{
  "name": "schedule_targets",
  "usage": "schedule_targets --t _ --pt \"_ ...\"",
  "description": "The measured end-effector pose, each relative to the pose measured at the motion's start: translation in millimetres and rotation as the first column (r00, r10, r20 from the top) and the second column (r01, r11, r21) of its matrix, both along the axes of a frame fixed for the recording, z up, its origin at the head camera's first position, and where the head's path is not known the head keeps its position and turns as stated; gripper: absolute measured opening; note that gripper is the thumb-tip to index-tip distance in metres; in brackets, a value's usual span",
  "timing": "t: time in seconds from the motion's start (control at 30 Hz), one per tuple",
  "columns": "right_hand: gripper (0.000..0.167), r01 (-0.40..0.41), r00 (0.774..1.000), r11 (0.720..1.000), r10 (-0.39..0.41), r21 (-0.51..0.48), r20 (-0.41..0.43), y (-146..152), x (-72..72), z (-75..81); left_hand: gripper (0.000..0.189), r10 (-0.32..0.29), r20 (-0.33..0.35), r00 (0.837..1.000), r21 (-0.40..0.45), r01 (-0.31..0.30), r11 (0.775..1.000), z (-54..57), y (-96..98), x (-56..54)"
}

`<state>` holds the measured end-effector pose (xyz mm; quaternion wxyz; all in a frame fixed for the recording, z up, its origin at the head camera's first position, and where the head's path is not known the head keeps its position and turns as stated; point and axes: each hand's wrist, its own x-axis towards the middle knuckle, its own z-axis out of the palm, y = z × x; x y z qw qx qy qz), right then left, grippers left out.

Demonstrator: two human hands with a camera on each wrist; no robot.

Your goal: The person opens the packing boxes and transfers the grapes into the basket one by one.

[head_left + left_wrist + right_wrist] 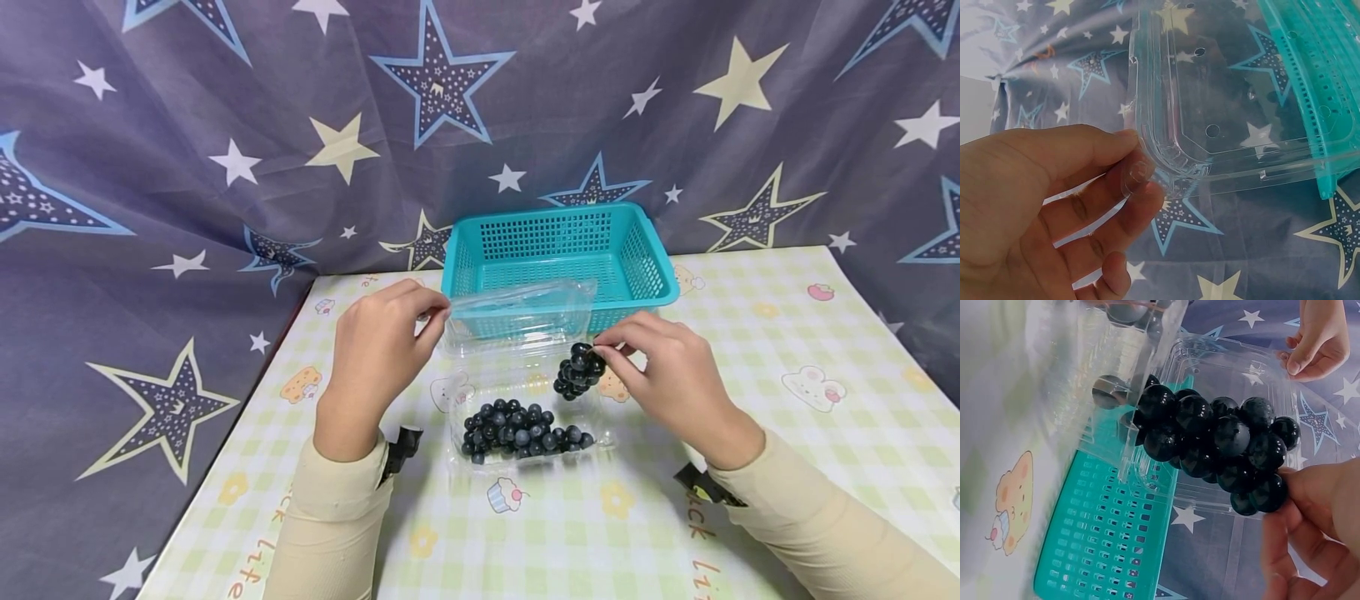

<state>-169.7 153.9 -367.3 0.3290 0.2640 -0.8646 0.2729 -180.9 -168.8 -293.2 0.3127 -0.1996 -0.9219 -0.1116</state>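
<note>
My left hand [386,354] pinches the corner of the raised lid [1194,144] of a clear plastic clamshell box [457,417], holding it tilted up. Dark grapes [510,429] lie in the box's near part. Between the thumb and fingertips of my right hand [667,375] hangs a small bunch of dark grapes [579,372], gripped at its top over the right side of the box. Seen from the right wrist, the bunch [1232,434] overlaps the box's rim, its lower grapes behind the clear wall.
A turquoise slotted basket [660,275] stands behind the box, against the star-patterned curtain [285,167]. The transparent lid overlaps its front wall in the head view. A checked tablecloth [600,550] with cartoon prints covers the table.
</note>
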Motion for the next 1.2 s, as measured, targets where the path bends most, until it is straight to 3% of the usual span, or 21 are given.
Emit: schedule_targets --t 0.6,1.2 --pt "0.009 0.029 0.999 1.0 -0.029 0.001 -0.041 4 0.3 5.1 0.006 0.0 -0.002 1.0 -0.002 0.0 1.0 -0.5 0.4 0.3" --pt "0.011 0.004 0.997 0.997 -0.009 -0.071 -0.07 11 -0.5 13.6 0.007 -0.001 -0.006 1.0 -0.003 0.001 1.0 -0.8 0.4 0.2"
